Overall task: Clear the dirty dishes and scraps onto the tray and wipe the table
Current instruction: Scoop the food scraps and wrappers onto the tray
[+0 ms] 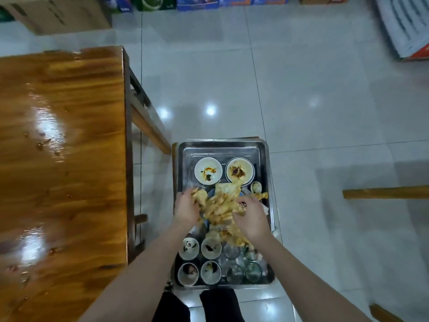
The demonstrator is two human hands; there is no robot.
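Note:
A steel tray (185,149) stands on a stool to the right of the wooden table (62,140). On it are two dirty white plates (207,170) at the far end, several small bowls (210,247) and glasses (253,271) at the near end, and a heap of crumpled stained napkins and scraps (220,205) in the middle. My left hand (186,209) grips the heap's left side. My right hand (251,217) presses on its right side. A blue plate rim (210,194) shows under the heap.
The glossy table top carries small crumbs and wet spots (43,144). A wooden bench (148,126) runs beside the table. Another bench edge (385,192) is at the right. Cardboard boxes (58,15) line the far wall on the tiled floor.

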